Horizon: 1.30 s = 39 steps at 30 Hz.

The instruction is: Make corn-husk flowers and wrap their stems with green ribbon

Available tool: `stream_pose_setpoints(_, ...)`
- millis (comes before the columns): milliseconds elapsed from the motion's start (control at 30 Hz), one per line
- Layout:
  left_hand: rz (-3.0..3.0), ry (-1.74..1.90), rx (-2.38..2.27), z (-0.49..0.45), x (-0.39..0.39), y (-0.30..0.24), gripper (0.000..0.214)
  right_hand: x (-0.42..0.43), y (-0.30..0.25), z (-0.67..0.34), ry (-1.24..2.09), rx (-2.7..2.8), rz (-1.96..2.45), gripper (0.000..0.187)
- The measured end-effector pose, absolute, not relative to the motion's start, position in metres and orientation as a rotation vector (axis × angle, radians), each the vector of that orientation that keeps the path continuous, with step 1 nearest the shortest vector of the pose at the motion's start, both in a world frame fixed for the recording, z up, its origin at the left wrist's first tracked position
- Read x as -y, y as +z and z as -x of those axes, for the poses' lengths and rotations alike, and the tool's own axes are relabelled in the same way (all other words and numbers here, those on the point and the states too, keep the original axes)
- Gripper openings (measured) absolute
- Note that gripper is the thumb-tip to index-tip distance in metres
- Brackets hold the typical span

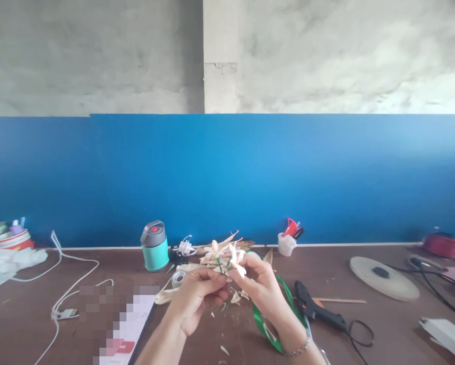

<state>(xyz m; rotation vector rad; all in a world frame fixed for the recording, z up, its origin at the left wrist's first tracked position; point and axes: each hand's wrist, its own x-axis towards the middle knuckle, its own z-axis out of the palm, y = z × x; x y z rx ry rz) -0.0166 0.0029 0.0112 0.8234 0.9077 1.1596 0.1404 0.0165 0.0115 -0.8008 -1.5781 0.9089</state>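
Observation:
My left hand (197, 293) is closed, its thumb and fingers pinching the green stems of small cream-white handmade flowers (235, 259). My right hand (264, 288), with a bracelet at the wrist, has its thumb and fingers closed at the petals of the right-hand flower. The exact contact of these fingertips is partly hidden. Behind the hands lies a heap of pale dried husks (208, 259). A roll of clear tape (178, 278) is by my left hand. Green ribbon (263, 332) loops on the table beneath my right forearm.
A black glue gun (318, 309) and its cord lie at right, near a pale round disc (383, 279). A teal flask (155, 247) and a white cup of tools (287, 244) stand at the back. White cables (58, 299) and a partly blurred tablet-like screen (136, 324) lie left.

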Motion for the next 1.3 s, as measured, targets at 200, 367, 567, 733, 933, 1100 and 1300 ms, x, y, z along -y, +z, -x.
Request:
stream_pose_setpoints(200,-0.854,1.126,-0.891,0.015,0.001,0.015,0.030,-0.011,0.021,-0.141,0.867,1.652,0.690,0.018)
stream_pose_setpoints(367,-0.930,1.135,-0.874,0.013,0.006,0.020,0.028,-0.011,0.021,-0.142,0.794,1.709,0.657,0.011)
stream_pose_setpoints(567,-1.089,1.269,-0.956,0.010,0.010,0.021,0.021,-0.006,0.025,-0.142,0.647,1.753,0.639,0.012)
stream_pose_setpoints(733,-1.345,1.279,-0.929,0.012,0.012,0.025,0.018,0.002,0.030,-0.144,0.675,1.738,0.602,0.011)
stream_pose_setpoints(933,-1.489,1.215,-1.013,0.017,0.013,0.023,0.030,0.002,0.025,-0.146,1.087,1.444,0.691,0.017)
stream_pose_setpoints(1100,-1.522,1.235,-0.957,0.016,0.014,0.020,0.020,0.005,0.027,-0.142,1.207,1.429,0.610,0.020)
stream_pose_setpoints(1300,-1.482,1.259,-0.933,0.016,0.015,0.025,0.014,0.004,0.026,-0.139,1.167,1.428,0.636,0.022)
